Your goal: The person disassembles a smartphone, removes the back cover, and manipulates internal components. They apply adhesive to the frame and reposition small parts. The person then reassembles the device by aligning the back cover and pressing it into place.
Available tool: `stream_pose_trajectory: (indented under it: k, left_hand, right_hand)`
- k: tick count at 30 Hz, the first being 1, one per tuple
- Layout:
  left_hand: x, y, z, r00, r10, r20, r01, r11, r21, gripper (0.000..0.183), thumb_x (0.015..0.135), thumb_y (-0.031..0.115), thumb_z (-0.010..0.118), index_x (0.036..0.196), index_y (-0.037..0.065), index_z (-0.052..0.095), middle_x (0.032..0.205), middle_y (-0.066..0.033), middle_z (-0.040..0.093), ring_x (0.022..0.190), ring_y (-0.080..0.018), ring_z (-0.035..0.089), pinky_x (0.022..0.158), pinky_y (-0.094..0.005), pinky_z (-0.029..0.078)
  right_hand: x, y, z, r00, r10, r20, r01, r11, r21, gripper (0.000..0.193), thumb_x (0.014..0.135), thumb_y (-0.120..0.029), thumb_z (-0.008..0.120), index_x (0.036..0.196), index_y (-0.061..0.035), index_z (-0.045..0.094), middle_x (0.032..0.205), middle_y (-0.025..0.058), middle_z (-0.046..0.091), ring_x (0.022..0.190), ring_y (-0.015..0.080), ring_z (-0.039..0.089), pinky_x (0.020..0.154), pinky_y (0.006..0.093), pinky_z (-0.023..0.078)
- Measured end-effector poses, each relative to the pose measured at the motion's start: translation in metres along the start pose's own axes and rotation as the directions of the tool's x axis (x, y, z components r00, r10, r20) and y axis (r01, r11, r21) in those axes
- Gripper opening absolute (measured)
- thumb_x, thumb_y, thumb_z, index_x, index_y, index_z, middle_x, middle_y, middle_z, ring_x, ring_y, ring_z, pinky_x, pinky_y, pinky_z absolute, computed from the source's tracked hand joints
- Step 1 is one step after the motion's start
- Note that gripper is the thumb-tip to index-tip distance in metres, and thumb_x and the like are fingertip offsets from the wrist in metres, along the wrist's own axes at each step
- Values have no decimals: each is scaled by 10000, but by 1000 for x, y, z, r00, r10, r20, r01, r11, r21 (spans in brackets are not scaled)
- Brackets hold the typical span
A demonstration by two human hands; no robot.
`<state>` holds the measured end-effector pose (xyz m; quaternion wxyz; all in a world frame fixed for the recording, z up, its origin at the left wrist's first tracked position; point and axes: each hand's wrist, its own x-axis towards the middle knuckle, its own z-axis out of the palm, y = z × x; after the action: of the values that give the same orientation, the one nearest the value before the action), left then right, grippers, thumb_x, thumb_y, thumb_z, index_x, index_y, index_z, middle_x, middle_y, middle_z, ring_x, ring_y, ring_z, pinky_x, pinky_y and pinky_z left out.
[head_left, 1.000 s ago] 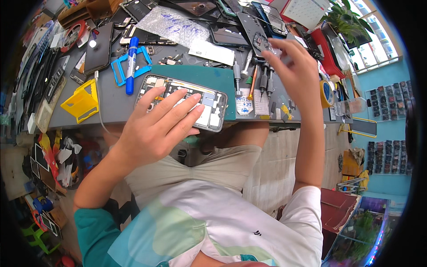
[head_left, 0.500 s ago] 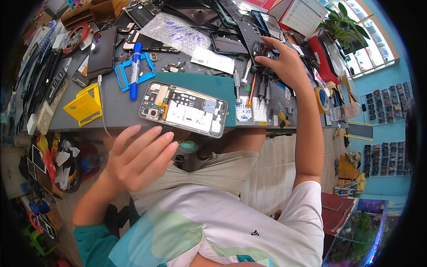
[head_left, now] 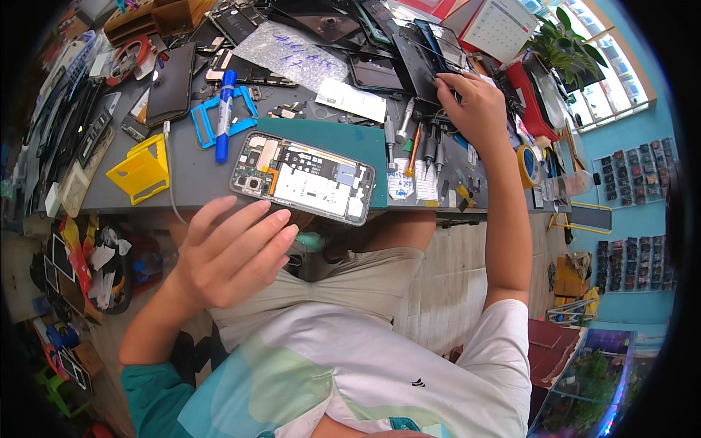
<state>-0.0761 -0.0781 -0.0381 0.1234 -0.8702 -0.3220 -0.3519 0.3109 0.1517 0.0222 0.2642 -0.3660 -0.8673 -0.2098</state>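
Observation:
An opened phone (head_left: 314,179) lies with its inner boards and white battery showing, partly on a green mat (head_left: 350,142) at the desk's front edge. Just below its left part is my left hand (head_left: 230,259), open with fingers stretched and holding nothing. My right hand (head_left: 475,109) reaches to the back right, over the screwdrivers. Its thumb and forefinger come together beside a dark phone panel (head_left: 415,64); what they pinch, if anything, is too small to make out. Below it stand several screwdrivers (head_left: 431,142), and an orange one (head_left: 414,150) lies beside them.
A blue marker (head_left: 225,120) rests across a blue frame (head_left: 204,120); a yellow stand (head_left: 142,171) is left of them. Phone parts and bubble wrap (head_left: 292,55) crowd the back. Yellow tape (head_left: 529,164) and a red box (head_left: 527,98) lie right of my forearm.
My right hand has drawn slightly right and its fingers have closed, away from the dark item they were spread over. My left hand has barely moved; the phone stays in place.

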Motion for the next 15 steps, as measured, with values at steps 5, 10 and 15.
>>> stream_pose_trajectory:
  k: [5,10,15]
  left_hand:
    - [8,-4,-1,1000,-24,-16,25,999,31,359,860,137,783,1207,44,778,1257,-114,773,1177,-291,722,1094,-506,471]
    - [18,-5,1,1000,-12,-13,13,1000,28,390,827,117,794,1208,34,779,1262,-118,768,1178,-304,717,1071,-501,484]
    - [37,-6,1,1000,16,-11,-16,1000,-1,419,790,97,812,1200,21,776,1265,-127,755,1179,-322,709,1042,-509,493]
  right_hand:
    - [0,4,5,976,-51,-212,1,973,-232,92,937,-194,765,955,-105,758,772,90,764,697,283,743,678,383,580]
    - [-2,2,4,974,17,-227,-70,972,-226,94,947,-203,767,966,-112,756,736,73,751,631,269,721,593,372,550]
    - [-7,3,13,977,-2,-215,-37,984,-176,95,960,-213,762,961,-118,756,691,75,727,576,268,695,545,374,530]
